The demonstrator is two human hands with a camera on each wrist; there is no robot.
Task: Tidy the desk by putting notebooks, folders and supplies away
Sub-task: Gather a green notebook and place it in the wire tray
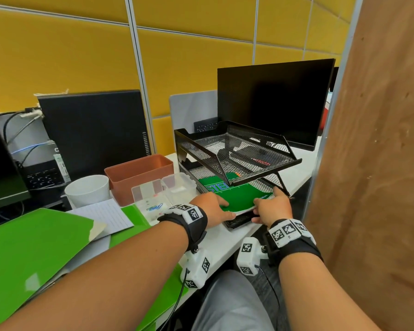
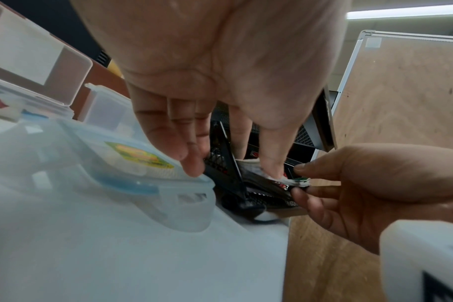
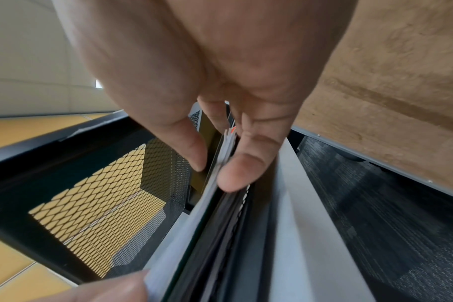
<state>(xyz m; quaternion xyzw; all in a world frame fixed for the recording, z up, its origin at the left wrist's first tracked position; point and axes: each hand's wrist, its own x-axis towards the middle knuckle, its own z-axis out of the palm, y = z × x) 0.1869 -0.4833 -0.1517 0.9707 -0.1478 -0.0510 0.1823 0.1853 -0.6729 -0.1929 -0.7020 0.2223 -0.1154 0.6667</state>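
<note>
A green notebook (image 1: 237, 194) lies partway inside the lower tier of a black mesh letter tray (image 1: 239, 149), and its near edge sticks out toward me. My left hand (image 1: 221, 206) grips the near left part of that edge, thumb on the cover. My right hand (image 1: 265, 204) pinches the near right corner. In the left wrist view my left hand (image 2: 233, 159) has its thumb on the notebook's white page edge (image 2: 301, 180). In the right wrist view my right hand (image 3: 215, 165) pinches the page block (image 3: 184, 235) between thumb and finger. The upper tier holds a dark item.
Green folders (image 1: 34, 247) and a lined pad (image 1: 103, 216) lie at the left. Clear plastic boxes (image 1: 153, 199), a brown bin (image 1: 139, 173) and a white cup (image 1: 87, 189) stand left of the tray. A monitor (image 1: 273, 99) rises behind it. A wooden partition (image 1: 380, 163) walls the right.
</note>
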